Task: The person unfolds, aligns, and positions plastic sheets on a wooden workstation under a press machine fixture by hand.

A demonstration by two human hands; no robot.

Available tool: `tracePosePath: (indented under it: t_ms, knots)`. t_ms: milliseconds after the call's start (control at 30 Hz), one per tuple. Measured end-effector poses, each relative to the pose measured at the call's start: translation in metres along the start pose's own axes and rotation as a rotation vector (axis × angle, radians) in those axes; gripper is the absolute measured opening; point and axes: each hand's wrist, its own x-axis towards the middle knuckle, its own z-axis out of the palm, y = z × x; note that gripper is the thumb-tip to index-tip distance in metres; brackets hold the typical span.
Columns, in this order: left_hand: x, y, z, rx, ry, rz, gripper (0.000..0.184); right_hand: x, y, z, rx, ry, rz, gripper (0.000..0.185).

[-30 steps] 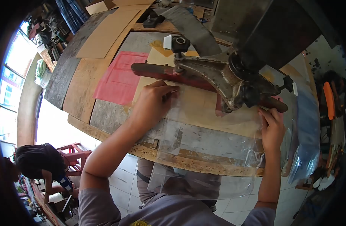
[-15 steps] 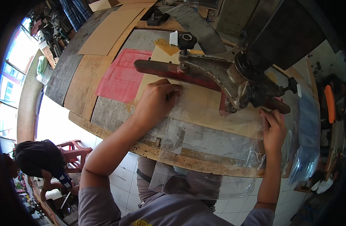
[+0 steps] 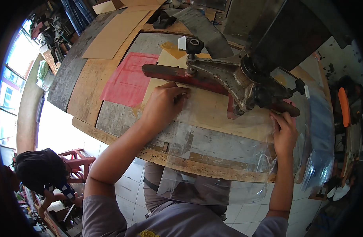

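Observation:
A clear plastic sheet (image 3: 225, 158) hangs over the near edge of the worktable, its far edge under a long press bar (image 3: 165, 73) on a metal machine head (image 3: 244, 79). My left hand (image 3: 162, 103) pinches the sheet's far left corner, just in front of the bar. At the far right corner, my right hand (image 3: 284, 132) grips the sheet between thumb and fingers, close to the bar's right end. Beneath the sheet lies a tan pad (image 3: 213, 103). Whether the bar touches the sheet cannot be made out.
A red sheet (image 3: 130, 79) lies left of the pad, and brown cardboard (image 3: 116, 33) farther back. Clear plastic sheets (image 3: 320, 146) hang over the table's right side. Another person (image 3: 41, 172) sits low at the left, near a red stool (image 3: 80, 164).
The press bar and machine head appear slightly lower. My right hand has shifted a little left with the sheet's corner; my left hand has hardly moved. The person at left has shifted slightly.

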Motion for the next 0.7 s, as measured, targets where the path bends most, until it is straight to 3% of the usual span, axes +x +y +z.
tracePosePath:
  t_ms: [167,267,467,700]
  knots:
    - [-0.001,-0.002,0.0,0.003,0.003,0.024,0.018,-0.002,0.0,0.001,0.023,-0.047,0.08,0.022]
    - [-0.003,0.0,0.0,0.021,0.019,0.049,0.018,-0.003,-0.001,0.0,-0.017,0.009,-0.009,0.022]
    - [-0.004,-0.014,0.006,0.091,0.08,0.2,0.02,-0.005,0.001,-0.003,0.06,-0.014,0.011,0.022]
    - [-0.011,-0.008,0.001,0.152,0.035,0.154,0.022,-0.007,0.007,-0.001,0.087,0.0,-0.039,0.019]
